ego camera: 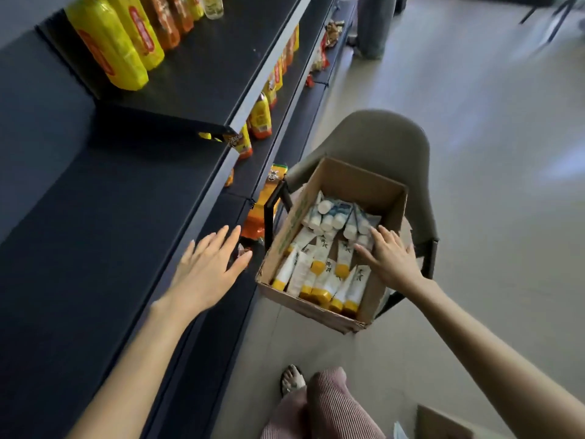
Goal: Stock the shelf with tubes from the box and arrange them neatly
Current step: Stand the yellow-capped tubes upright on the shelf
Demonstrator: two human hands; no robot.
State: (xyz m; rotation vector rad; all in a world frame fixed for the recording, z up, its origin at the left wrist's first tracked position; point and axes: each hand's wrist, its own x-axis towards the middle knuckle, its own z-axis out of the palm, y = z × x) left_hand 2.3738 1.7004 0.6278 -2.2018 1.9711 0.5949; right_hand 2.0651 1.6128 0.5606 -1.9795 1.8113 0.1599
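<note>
Left hand point(209, 267): my fingers spread, holding nothing, above shelf point(95, 248).
Right hand point(392, 258): my fingers straight, touching tubes point(316, 274) inside box point(348, 182).
Box: open, on chair point(373, 137).

R hand point(391, 259), fingers spread, over tubes point(319, 277) in box point(335, 182); box sits on grey chair point(373, 137) beside shelf point(95, 232). L hand point(210, 267) flat, palm down, over shelf edge.
</note>
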